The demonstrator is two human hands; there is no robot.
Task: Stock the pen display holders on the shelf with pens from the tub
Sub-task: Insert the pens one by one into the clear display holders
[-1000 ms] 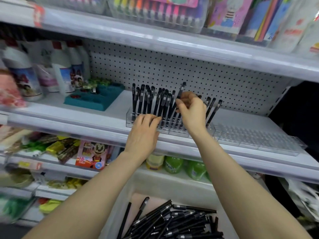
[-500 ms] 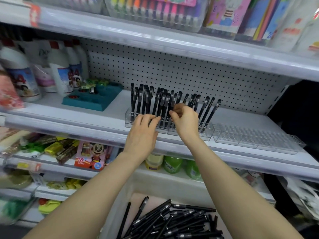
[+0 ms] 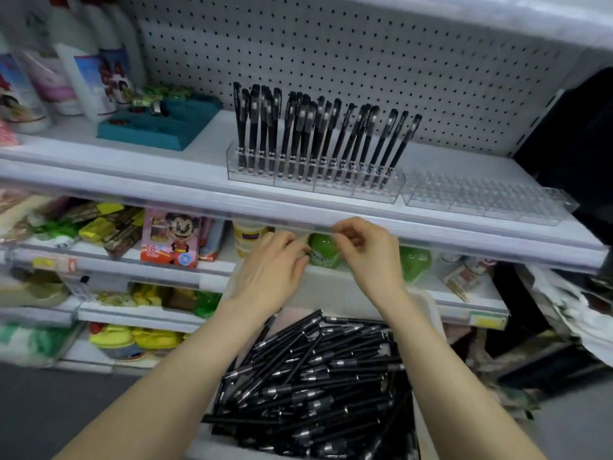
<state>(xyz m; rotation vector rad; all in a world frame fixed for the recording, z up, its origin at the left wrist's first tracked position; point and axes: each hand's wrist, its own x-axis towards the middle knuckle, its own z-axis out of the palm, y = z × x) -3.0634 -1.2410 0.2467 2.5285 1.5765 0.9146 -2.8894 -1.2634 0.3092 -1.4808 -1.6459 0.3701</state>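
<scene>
Through the head camera we see our left hand (image 3: 272,260) and right hand (image 3: 368,250) hanging just under the shelf (image 3: 132,180) edge. The fingers of both are loosely curled, the tips are close together, and we see no pen in either. The tub (image 3: 428,303) sits at six o'clock from them, with loose pens (image 3: 315,376) heaped flat in it. Most of their long axes run from about eight to two o'clock and some from nine to three, and we cannot tell which way the caps face. At twelve o'clock the full holder (image 3: 315,184) carries standing pens (image 3: 315,127) with caps up, those on its right leaning toward one o'clock. The empty holder (image 3: 481,197) waits at two o'clock. We judge the step in hand to be reaching down for more. It would go best if we gather a small bunch, turn them all the same way, and then seat each one tip down in its own hole.
</scene>
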